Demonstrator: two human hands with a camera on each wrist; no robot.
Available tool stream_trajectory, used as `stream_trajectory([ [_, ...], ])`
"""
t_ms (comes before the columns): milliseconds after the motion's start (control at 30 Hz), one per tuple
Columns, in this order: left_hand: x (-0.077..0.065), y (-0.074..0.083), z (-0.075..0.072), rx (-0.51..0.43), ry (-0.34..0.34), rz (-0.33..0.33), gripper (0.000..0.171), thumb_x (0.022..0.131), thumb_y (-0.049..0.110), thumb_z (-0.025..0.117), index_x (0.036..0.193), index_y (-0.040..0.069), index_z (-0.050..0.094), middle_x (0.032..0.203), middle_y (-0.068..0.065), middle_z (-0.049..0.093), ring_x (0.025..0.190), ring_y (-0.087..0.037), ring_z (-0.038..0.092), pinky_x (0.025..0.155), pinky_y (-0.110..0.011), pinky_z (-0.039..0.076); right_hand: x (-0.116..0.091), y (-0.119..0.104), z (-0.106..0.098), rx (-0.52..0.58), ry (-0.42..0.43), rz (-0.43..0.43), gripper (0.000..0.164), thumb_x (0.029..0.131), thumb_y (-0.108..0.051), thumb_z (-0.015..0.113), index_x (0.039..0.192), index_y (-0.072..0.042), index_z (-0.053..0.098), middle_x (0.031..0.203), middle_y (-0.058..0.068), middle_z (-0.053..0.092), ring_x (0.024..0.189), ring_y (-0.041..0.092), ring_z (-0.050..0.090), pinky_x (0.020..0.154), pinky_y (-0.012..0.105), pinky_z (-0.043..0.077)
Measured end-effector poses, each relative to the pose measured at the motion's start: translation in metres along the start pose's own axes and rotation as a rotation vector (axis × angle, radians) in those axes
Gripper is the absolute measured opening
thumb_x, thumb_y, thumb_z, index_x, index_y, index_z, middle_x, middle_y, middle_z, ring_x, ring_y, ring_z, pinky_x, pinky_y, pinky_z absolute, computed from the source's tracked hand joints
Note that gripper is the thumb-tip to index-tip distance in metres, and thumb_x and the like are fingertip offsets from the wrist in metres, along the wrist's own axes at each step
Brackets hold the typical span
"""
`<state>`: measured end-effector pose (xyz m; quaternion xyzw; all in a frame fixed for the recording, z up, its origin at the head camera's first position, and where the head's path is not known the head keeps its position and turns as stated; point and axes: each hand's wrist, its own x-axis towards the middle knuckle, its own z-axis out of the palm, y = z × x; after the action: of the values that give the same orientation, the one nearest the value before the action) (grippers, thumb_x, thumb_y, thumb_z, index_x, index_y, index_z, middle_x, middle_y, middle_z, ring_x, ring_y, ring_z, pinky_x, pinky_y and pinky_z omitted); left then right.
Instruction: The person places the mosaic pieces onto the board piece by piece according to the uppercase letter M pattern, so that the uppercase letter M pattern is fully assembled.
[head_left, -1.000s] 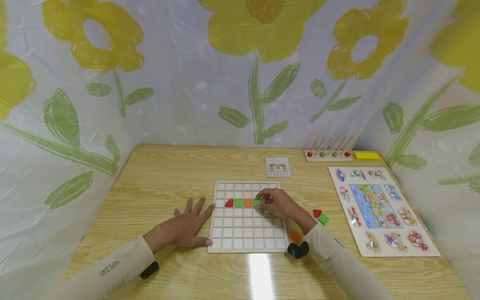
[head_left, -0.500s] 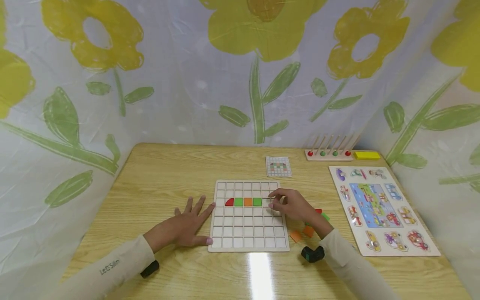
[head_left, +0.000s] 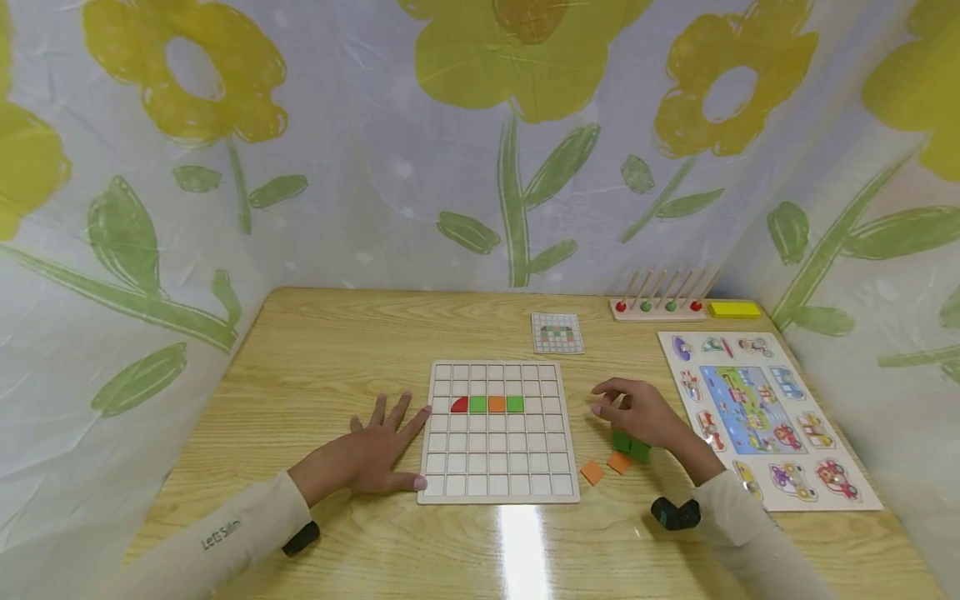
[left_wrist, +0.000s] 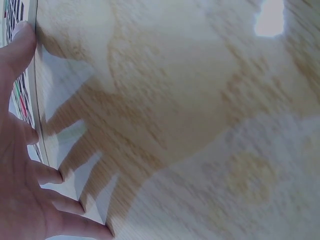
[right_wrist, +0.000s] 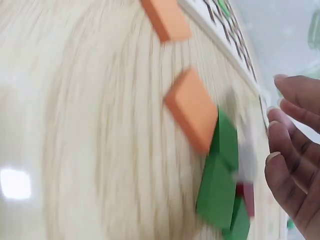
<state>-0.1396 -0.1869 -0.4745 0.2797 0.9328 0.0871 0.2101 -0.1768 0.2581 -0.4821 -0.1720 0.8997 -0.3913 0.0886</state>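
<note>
A white grid board [head_left: 517,462] lies at the table's middle. One of its rows holds a red quarter-round tile [head_left: 460,405], a green square tile [head_left: 477,404], an orange square tile [head_left: 497,404] and another green square. My left hand [head_left: 375,454] rests with spread fingers at the board's left edge, thumb on its lower corner. Off the board's right side, my right hand [head_left: 637,412] hovers over loose tiles, fingers loosely bent around nothing. In the right wrist view, orange tiles [right_wrist: 192,107] lie beside several green tiles [right_wrist: 217,192] and a partly hidden red piece [right_wrist: 247,192].
Behind the board lies a small pattern card [head_left: 557,334]. A picture puzzle board [head_left: 825,417] is on the right. At the back right stand a pegged rack with beads [head_left: 657,311] and a yellow block [head_left: 733,311]. Flowered curtain [head_left: 360,167] encloses the table.
My right hand has let go of the green square in the board's row and moved right, off the board, to above the loose tiles. The left hand stays put.
</note>
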Motion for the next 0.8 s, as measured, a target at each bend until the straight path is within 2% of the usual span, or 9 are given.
stream_trajectory([
  [433,0.0,0.001,-0.001,-0.006,-0.007,-0.001,0.104,0.089,0.07,0.058,0.162,0.011,0.013,0.164,-0.031,0.004,0.144,-0.066,0.008,0.094,-0.086,0.026,-0.027,0.024,-0.026,-0.071,0.051,0.088,0.03,0.097,-0.021,0.068,0.121,-0.002,0.067,0.09,0.004,0.069,0.061,0.015,0.061,0.053,0.028,0.047],
  [633,0.001,0.0,0.0,-0.002,-0.012,-0.002,0.105,0.089,0.072,0.056,0.163,0.012,0.012,0.165,-0.031,0.003,0.144,-0.066,0.007,0.094,-0.085,0.026,-0.031,0.029,-0.029,-0.108,0.057,0.106,0.031,0.097,-0.024,0.069,0.119,-0.002,0.068,0.089,0.003,0.068,0.067,0.012,0.061,0.059,0.028,0.049],
  [800,0.001,-0.001,0.001,-0.002,-0.014,-0.004,0.105,0.089,0.072,0.056,0.163,0.012,0.012,0.165,-0.03,0.003,0.144,-0.065,0.007,0.095,-0.086,0.025,-0.032,0.031,-0.027,-0.119,0.045,0.132,0.033,0.097,-0.024,0.07,0.12,-0.002,0.067,0.09,0.003,0.069,0.067,0.011,0.06,0.058,0.027,0.048],
])
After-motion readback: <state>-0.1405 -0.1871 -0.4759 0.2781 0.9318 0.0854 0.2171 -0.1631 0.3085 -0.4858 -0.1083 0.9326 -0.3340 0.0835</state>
